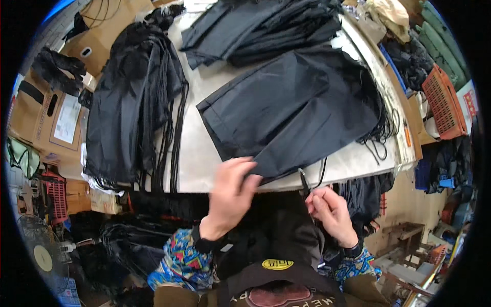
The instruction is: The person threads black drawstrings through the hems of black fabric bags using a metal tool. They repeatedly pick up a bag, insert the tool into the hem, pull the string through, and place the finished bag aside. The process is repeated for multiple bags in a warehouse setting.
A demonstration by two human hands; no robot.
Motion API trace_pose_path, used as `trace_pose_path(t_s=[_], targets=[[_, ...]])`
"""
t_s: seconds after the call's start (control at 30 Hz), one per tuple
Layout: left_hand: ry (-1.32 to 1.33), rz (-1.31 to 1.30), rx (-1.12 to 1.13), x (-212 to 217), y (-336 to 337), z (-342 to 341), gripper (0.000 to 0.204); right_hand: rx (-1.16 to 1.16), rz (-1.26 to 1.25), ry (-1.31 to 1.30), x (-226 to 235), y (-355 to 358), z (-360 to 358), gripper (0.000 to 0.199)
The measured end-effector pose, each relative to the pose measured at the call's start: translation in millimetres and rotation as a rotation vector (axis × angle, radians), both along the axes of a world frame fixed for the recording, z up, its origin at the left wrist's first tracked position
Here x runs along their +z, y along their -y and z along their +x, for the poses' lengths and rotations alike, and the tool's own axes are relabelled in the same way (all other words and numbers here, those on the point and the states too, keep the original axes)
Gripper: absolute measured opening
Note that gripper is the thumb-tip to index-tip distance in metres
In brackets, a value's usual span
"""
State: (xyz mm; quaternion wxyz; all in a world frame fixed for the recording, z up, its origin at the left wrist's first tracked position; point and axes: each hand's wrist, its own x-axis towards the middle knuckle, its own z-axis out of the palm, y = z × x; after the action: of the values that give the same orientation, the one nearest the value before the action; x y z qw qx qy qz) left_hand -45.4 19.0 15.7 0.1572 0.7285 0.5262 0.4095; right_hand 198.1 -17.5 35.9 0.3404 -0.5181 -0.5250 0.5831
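A flat black fabric bag (286,112) with a bundle of cords at its right end lies on the pale worktable (197,169). My left hand (232,192) is at the bag's near left corner, its fingers and thumb bent around the edge; it is slightly blurred. My right hand (331,212) is closed on a slim dark tool (305,180) with a metal tip, pointing up toward the bag's near edge. Whether it is tweezers or a threading hook, I cannot tell. Beside the tool a black cord (323,171) curves over the table edge.
Black bags with hanging cords form a pile (133,107) at the left and another stack (261,30) at the back. Cardboard boxes (59,120) stand left of the table. An orange crate (444,102) is at the right, and a fan (43,256) at the lower left.
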Motion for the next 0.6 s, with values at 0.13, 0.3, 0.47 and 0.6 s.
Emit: trace_pose_path(t_s=[0.13, 0.3, 0.47, 0.6], targets=[[0.642, -0.372, 0.456, -15, 39, -26, 0.023, -0.060, -0.107, -0.036, -12, 11, 9, 0.017], [0.529, -0.609, 0.284, -8, 30, -3, 0.031, -0.044, 0.016, -0.008, -17, 14, -4, 0.015], [0.226, -0.291, 0.115, -26, 30, 20, 0.023, -0.155, 0.059, 0.002, -27, 22, -18, 0.014], [0.815, -0.664, 0.243, -14, 30, 29, 0.030, -0.264, 0.109, 0.039, -41, 25, -21, 0.016]])
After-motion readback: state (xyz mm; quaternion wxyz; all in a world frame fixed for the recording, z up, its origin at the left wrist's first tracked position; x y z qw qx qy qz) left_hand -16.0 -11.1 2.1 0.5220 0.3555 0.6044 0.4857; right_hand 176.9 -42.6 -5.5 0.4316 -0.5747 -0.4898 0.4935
